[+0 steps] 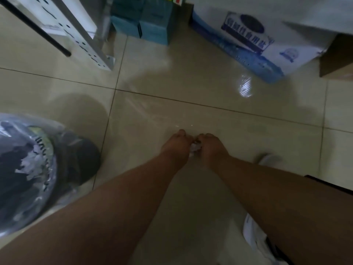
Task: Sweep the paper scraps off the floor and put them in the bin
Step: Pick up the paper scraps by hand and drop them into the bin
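Note:
Both my hands reach down to the beige tiled floor at the middle of the view. My left hand (176,145) and my right hand (211,147) are cupped side by side, and a small bunch of white paper scraps (195,148) is pressed between them. Most of the bunch is hidden by my fingers. A few tiny white specks (191,125) lie on the tile just beyond my fingertips. The bin (28,169), dark with a clear plastic liner, stands at the left edge; torn white scraps (28,167) show inside it.
A white metal shelf upright (86,35) and teal boxes (145,22) stand at the back left. A white and blue carton (254,41) and a brown cardboard box (338,60) sit at the back right. My shoe (267,159) is right of my hands.

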A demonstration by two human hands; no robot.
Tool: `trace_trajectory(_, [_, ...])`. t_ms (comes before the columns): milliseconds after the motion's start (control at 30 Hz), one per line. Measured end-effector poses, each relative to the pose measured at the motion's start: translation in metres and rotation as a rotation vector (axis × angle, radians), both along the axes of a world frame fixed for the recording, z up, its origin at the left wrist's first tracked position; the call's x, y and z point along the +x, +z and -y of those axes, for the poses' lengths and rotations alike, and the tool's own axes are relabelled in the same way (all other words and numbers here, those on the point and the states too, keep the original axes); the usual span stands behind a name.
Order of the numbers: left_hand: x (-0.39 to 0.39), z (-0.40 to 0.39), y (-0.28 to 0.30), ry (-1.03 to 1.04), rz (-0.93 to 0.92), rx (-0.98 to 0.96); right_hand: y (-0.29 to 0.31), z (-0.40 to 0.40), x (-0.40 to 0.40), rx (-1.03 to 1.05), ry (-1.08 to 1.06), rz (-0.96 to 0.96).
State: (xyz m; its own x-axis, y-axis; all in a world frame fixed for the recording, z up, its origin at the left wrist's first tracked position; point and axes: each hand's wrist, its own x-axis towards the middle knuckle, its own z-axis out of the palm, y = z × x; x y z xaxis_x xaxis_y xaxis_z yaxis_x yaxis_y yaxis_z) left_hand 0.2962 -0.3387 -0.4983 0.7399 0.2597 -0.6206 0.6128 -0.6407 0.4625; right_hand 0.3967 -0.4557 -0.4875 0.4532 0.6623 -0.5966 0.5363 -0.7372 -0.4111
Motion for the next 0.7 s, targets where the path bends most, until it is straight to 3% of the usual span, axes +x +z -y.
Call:
trace_trajectory(167, [0.002, -0.003, 0.009, 0.179, 0.097, -0.019, 0.016, 0.001, 0.012, 0.129, -0.082, -0.014])
trace_trajectory(467, [-0.002, -0.012, 0.086, 0.467, 0.29, -0.028, 0.087, -0.004, 0.01, 0.269, -0.25, -0.026])
trace_trajectory(633, [-0.026, -0.007, 0.143, 0.574, 0.458, -0.033, 0.153, -0.012, -0.02, 0.503, -0.654, -0.378])
trace_trajectory(700, [-0.036, -0.006, 0.173, 0.624, 0.516, -0.037, 0.187, -0.017, -0.032, 0.588, -0.703, -0.463])
